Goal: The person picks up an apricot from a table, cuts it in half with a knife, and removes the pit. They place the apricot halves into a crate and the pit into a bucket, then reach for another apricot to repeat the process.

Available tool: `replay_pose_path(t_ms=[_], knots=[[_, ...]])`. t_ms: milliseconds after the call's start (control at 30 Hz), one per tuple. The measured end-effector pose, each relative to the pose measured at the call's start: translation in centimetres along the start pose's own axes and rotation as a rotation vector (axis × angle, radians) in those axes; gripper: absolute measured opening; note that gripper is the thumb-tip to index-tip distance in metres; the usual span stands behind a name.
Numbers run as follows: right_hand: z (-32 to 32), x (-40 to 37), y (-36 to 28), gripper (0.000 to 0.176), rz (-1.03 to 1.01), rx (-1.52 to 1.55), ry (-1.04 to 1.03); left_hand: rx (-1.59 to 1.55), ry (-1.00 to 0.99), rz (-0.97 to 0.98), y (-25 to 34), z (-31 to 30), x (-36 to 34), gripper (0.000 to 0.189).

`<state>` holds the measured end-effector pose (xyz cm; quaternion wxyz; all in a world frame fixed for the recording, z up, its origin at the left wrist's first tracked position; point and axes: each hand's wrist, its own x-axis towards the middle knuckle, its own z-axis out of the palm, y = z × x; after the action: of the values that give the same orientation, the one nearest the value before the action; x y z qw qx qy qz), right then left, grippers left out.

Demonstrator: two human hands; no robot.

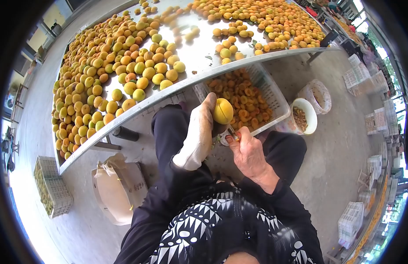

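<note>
My left hand (198, 134), in a whitish work glove stained brown at the thumb, is closed round a whole yellow apricot (223, 111). A dark crease line runs down the fruit's skin. Just below and right of it, my bare right hand (251, 155) pinches a small knife (231, 131), whose short metal end points up toward the apricot. Most of its handle is hidden in my fingers. Beyond both hands, a white plastic crate (281, 103) holds many opened orange apricot halves (245, 94).
A metal-edged table (199, 53) spread with whole apricots (120, 66) stands ahead. To the right are a white bucket (310, 115) with apricot stones inside and another bucket (322, 94). On the left floor stand a paper bag (111, 193) and a fruit-filled crate (59, 193).
</note>
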<state>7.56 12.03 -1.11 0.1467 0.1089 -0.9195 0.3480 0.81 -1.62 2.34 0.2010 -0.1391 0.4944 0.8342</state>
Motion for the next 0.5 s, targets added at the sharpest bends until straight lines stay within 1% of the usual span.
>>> replay_pose_path(t_ms=[33,100,133,200,233,300,333,400,433,500], knots=[[0.1,-0.2,0.0,0.028,0.016,0.015,0.021,0.001,-0.007,-0.002,-0.3,-0.4,0.5,0.044],[0.1,-0.2,0.2,0.029,0.057,0.02,-0.002,0.208,-0.141,0.265,-1.0,-1.3,1.5,0.04],[0.1,-0.1,0.2,0.029,0.095,0.029,-0.025,0.209,-0.143,0.265,-1.4,-1.4,1.7,0.04],[0.0,0.0,0.1,0.03,0.078,0.017,-0.029,0.066,0.031,0.233,-1.9,-0.6,1.6,0.038],[0.0,0.1,0.1,0.03,0.06,0.005,-0.034,0.066,0.031,0.231,-1.9,-0.2,1.5,0.038],[-0.1,0.5,0.5,0.031,0.064,0.019,-0.034,-0.042,0.085,0.178,-1.2,0.6,1.1,0.038],[-0.2,0.5,0.6,0.031,0.069,0.035,-0.033,-0.042,0.085,0.177,-1.0,0.8,0.9,0.038],[-0.5,0.5,0.7,0.031,0.058,0.023,-0.036,-0.157,0.066,-0.025,-0.6,1.3,0.7,0.039],[-0.6,0.3,0.7,0.031,0.054,0.013,-0.04,-0.153,0.057,-0.029,-0.5,1.4,0.8,0.039],[-0.5,0.0,0.8,0.031,0.074,-0.015,-0.024,-0.101,0.017,-0.11,-0.6,1.4,1.6,0.042]])
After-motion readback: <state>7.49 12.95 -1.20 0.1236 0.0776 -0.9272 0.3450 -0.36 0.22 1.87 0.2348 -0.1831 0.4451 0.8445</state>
